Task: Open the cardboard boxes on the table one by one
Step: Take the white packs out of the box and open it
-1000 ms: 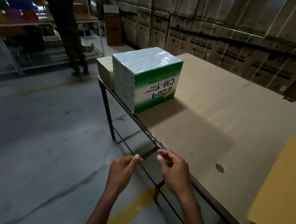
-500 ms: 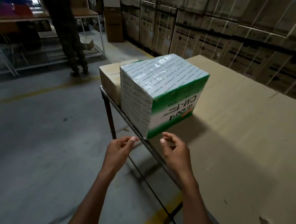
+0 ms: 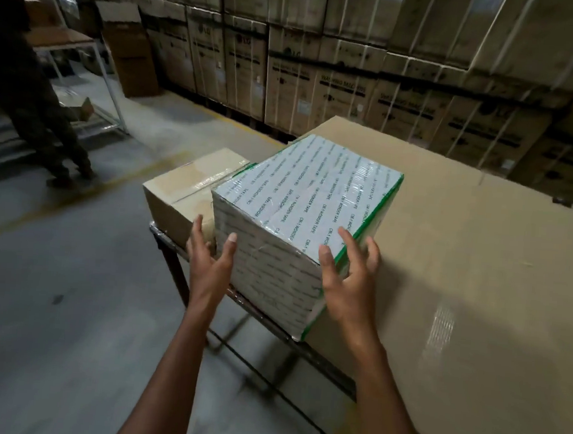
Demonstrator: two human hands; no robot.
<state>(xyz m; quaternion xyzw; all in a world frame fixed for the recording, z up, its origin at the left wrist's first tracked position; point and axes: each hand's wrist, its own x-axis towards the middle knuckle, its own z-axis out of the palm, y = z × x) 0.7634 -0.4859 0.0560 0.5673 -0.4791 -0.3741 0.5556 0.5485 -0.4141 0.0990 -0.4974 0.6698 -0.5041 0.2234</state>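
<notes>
A white and green box (image 3: pixel 308 204), wrapped in shiny printed tape, stands at the near left corner of the table (image 3: pixel 477 281). A smaller plain brown cardboard box (image 3: pixel 181 192), taped shut, sits right behind it on the left. My left hand (image 3: pixel 209 262) is spread open beside the box's left face, fingers straight. My right hand (image 3: pixel 348 278) is spread open at the box's near right corner, with its fingertips over the green edge. Neither hand holds anything.
The table is covered with brown cardboard sheet and has a dark metal frame (image 3: pixel 271 321). A wall of stacked appliance cartons (image 3: pixel 356 69) runs behind it. A person (image 3: pixel 25 97) stands at the far left by a metal rack (image 3: pixel 111 79) on the concrete floor.
I have come closer to the white and green box. Both hands rose from below the table edge and spread apart to either side of the box's near corner.
</notes>
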